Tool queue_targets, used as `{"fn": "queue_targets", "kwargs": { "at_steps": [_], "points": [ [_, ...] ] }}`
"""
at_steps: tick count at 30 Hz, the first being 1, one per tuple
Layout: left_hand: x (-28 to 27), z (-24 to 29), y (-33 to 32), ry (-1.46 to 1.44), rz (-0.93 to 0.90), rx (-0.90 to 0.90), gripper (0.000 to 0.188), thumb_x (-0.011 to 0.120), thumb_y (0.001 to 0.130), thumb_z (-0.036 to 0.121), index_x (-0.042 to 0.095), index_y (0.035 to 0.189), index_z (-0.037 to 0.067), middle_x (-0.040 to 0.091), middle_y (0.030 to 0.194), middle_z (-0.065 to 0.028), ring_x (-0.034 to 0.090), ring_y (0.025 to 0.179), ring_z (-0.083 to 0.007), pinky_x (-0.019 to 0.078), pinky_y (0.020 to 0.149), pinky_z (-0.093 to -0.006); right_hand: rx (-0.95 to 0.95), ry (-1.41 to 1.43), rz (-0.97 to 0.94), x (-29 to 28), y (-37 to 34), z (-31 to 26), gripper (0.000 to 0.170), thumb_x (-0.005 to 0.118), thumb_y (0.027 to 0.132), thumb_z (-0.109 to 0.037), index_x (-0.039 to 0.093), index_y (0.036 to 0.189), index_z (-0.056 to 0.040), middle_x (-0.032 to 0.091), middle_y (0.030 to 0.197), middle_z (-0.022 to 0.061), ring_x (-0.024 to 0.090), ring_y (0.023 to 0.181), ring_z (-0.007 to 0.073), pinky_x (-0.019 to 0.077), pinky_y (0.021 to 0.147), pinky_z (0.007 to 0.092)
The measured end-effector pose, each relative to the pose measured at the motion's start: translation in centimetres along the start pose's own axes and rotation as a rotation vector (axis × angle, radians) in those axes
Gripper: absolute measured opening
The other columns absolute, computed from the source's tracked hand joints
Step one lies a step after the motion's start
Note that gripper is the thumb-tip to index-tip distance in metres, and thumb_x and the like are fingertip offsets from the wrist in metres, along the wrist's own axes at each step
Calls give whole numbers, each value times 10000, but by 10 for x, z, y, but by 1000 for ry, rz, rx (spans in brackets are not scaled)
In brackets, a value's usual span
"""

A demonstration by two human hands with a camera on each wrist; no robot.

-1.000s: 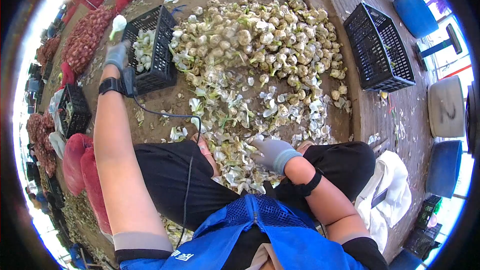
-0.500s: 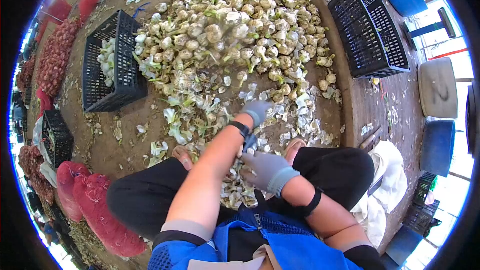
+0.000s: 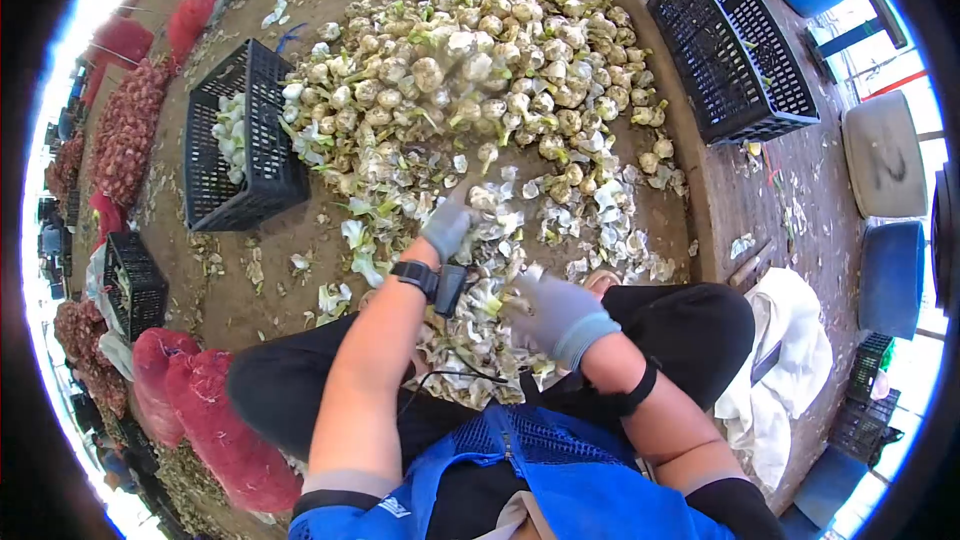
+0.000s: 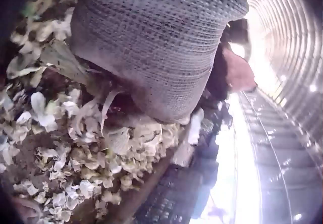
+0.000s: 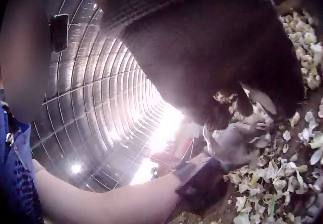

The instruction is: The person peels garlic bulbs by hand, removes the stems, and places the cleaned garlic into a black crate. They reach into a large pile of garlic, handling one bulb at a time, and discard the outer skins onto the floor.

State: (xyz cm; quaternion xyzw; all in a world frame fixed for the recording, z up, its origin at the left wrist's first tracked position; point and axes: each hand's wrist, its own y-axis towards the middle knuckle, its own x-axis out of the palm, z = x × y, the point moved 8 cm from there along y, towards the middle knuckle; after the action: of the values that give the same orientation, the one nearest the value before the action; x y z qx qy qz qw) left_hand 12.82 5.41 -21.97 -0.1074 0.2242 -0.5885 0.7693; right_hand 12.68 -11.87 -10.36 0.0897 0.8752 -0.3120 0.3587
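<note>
In the head view my gloved left hand (image 3: 447,227) reaches over peeled husks, fingers pointing forward beside a pale garlic bulb (image 3: 484,198) at the edge of the heap (image 3: 500,70). My right hand (image 3: 553,318), blurred, is between the knees above loose husks (image 3: 470,345). The right wrist view shows dark gloved fingers of the right hand (image 5: 217,57) curled round a dirty garlic bulb (image 5: 226,103), with the left hand (image 5: 234,141) close below. Glove fabric of the left hand (image 4: 151,47) fills the upper left wrist view; its fingertips are hidden.
A black crate (image 3: 270,175) with white bulbs stands left of the heap, another black crate (image 3: 735,50) on the boards at right. Red net sacks (image 3: 225,420) lie by the left knee, a white cloth (image 3: 790,370) by the right.
My left hand came from the left crate to beside the right hand, letting go of a white bulb, then moved slightly left. The right hand stayed between the knees.
</note>
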Motion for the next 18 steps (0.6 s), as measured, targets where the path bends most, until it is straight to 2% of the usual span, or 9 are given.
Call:
{"fn": "queue_targets", "kwargs": {
  "at_steps": [1, 2, 4, 6, 8, 11, 14, 16, 18],
  "points": [
    [-10, -1, 15, 20, -13, 164, 774, 507, 698, -119, 250, 1416, 12, 522, 1280, -160, 556, 1076, -215, 454, 925, -289, -15, -3, 19, -7, 9, 2, 412, 517, 857, -405, 526, 1124, -91, 627, 921, 198, 614, 843, 396, 481, 760, 472],
    [-8, 2, 14, -172, -92, 152, 791, 540, 708, -76, 232, 1430, 18, 463, 1345, -186, 545, 1104, -220, 451, 925, -282, 49, 79, 99, -16, 12, 9, 460, 516, 857, -426, 515, 1163, -82, 622, 960, 209, 610, 869, 393, 477, 780, 461],
    [-12, 42, -7, 162, -5, 338, 813, 564, 698, -52, 254, 1439, 74, 526, 1301, -155, 590, 1040, -186, 479, 857, -279, 108, 158, 188, -23, 17, 17, 508, 515, 857, -448, 504, 1202, -74, 616, 999, 219, 606, 896, 391, 473, 800, 450],
    [-8, 78, -38, 222, -16, 343, 759, 578, 683, -42, 347, 1393, 98, 590, 1199, -127, 620, 975, -201, 491, 819, -292, 80, 323, 566, -48, 12, 22, 611, 523, 849, -494, 476, 1252, -37, 584, 1082, 258, 586, 952, 400, 460, 849, 418],
    [-6, 117, -70, 282, -20, 348, 711, 592, 669, -31, 439, 1346, 122, 653, 1097, -98, 649, 909, -216, 503, 781, -306, 41, 584, 467, -48, 20, 21, 601, 516, 872, -476, 463, 1262, -23, 581, 1109, 234, 574, 997, 348, 445, 870, 382],
    [-2, 182, -127, 659, 139, 701, 330, 650, 689, 67, 670, 1014, 122, 676, 854, -122, 647, 760, -315, 518, 701, -353, -64, 1253, 178, -34, 27, 9, 541, 500, 939, -395, 436, 1263, 33, 568, 1147, 120, 511, 1080, 169, 397, 935, 286],
    [-21, 192, -150, 659, 221, 790, 376, 616, 664, 31, 669, 1024, 125, 679, 857, -115, 650, 748, -310, 520, 697, -351, -122, 1444, 203, -36, 21, 2, 494, 529, 932, -360, 459, 1214, 40, 568, 1084, 89, 545, 984, 148, 434, 889, 275],
    [-47, 176, -155, 709, 230, 618, 380, 591, 672, 7, 661, 1035, 92, 670, 953, -135, 645, 826, -303, 516, 761, -351, -201, 1638, 149, -48, 5, -11, 439, 605, 902, -287, 465, 1200, 3, 559, 1047, 64, 557, 918, 119, 463, 834, 254],
    [-81, 155, -162, 959, 609, 505, 483, 574, 660, -20, 609, 1133, 70, 613, 1121, -165, 610, 946, -313, 492, 855, -338, -305, 1589, 217, -62, -4, -13, 461, 673, 857, -224, 454, 1206, -17, 553, 1034, 45, 566, 874, 106, 483, 762, 236]
  ]
}}
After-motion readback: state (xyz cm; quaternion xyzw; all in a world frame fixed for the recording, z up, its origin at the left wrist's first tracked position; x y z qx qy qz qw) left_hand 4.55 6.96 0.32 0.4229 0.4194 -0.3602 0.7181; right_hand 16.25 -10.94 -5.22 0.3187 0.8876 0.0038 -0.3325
